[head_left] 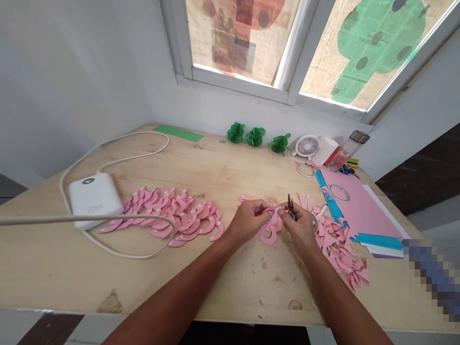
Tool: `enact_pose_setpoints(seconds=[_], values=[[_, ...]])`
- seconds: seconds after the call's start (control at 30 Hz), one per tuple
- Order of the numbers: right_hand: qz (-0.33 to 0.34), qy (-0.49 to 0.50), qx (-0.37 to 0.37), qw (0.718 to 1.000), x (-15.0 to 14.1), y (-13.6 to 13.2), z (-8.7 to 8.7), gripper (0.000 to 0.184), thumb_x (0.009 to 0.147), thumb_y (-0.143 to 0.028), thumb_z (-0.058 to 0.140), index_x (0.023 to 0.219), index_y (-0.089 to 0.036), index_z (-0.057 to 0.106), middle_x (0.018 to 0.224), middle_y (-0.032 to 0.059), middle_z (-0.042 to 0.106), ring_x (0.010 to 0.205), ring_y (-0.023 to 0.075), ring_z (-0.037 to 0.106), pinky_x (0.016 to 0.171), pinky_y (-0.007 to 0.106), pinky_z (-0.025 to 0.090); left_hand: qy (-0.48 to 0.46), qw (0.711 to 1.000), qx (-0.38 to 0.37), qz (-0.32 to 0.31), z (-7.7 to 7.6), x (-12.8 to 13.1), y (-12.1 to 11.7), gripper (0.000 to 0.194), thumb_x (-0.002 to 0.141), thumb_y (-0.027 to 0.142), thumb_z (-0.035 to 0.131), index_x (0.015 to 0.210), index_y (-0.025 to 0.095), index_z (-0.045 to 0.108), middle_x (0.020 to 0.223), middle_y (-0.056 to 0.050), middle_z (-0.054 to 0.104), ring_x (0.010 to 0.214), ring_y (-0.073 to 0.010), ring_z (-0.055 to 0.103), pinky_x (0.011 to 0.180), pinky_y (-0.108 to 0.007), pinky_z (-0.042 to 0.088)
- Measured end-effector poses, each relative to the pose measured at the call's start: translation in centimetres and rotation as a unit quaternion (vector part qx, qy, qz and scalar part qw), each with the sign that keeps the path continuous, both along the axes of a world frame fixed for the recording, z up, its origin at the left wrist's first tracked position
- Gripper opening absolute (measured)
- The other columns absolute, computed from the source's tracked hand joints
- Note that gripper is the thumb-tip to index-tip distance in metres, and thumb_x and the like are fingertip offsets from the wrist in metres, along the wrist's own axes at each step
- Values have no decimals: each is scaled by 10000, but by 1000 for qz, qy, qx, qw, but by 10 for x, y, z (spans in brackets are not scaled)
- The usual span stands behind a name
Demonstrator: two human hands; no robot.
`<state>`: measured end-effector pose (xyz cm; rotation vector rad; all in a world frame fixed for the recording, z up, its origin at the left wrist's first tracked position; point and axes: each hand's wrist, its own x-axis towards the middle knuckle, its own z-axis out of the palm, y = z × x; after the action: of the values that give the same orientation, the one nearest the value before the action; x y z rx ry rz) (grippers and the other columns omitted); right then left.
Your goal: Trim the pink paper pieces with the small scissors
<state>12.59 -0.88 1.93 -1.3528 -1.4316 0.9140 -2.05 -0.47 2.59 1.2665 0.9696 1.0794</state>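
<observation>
My left hand [247, 222] is closed, pinching a small curved pink paper piece [275, 214] between thumb and forefinger. My right hand [299, 229] grips the other end of that piece with its fingertips. A pair of scissors [291, 206] is also held in the right hand, blades pointing away from me; its handles are mostly hidden. Just below the fingers lies a pink paper curve [268, 235] on the wooden table [244, 282]. Partly behind the right hand is a roll of tape [315, 223].
Many curved pink cutouts [179, 215] lie left, beside a white power bank [95, 195] with a cable. Pink scraps [336, 242] and pink sheets [366, 203] lie right. Green paper ornaments [255, 137], a small fan [307, 145] and a glass bottle [347, 151] stand at the back.
</observation>
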Motion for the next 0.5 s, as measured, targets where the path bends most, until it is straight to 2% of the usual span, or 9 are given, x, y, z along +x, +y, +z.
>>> enact_pose_setpoints(seconds=[0.2,0.3,0.4,0.5], values=[[-26,27,-17,999,3,3,-6,231,698,-379,578,755,-156,562,488,-66,349,427,73,302,387,192,224,15,1000,-2,-19,-2,-1,0,186,692,306,572,635,130,581,532,27,486,462,-69,400,425,-173,292],[-38,21,-14,999,4,4,-6,254,685,-399,592,750,-155,572,488,-64,362,427,75,314,390,193,235,6,1000,1,-19,-7,-1,2,166,679,267,578,752,124,619,615,0,556,520,-87,467,464,-179,334],[-42,21,-17,999,3,4,-5,259,674,-406,603,739,-156,579,486,-67,366,421,73,321,392,192,234,-1,1000,-4,-20,-12,-2,3,276,682,259,576,918,123,623,683,-30,612,562,-110,519,506,-197,370],[-43,13,-17,999,3,3,-2,248,679,-398,599,736,-157,575,478,-71,356,415,71,310,392,192,226,5,1000,-3,-22,-15,-2,4,283,689,267,571,921,119,632,702,-44,632,579,-121,536,522,-210,381]])
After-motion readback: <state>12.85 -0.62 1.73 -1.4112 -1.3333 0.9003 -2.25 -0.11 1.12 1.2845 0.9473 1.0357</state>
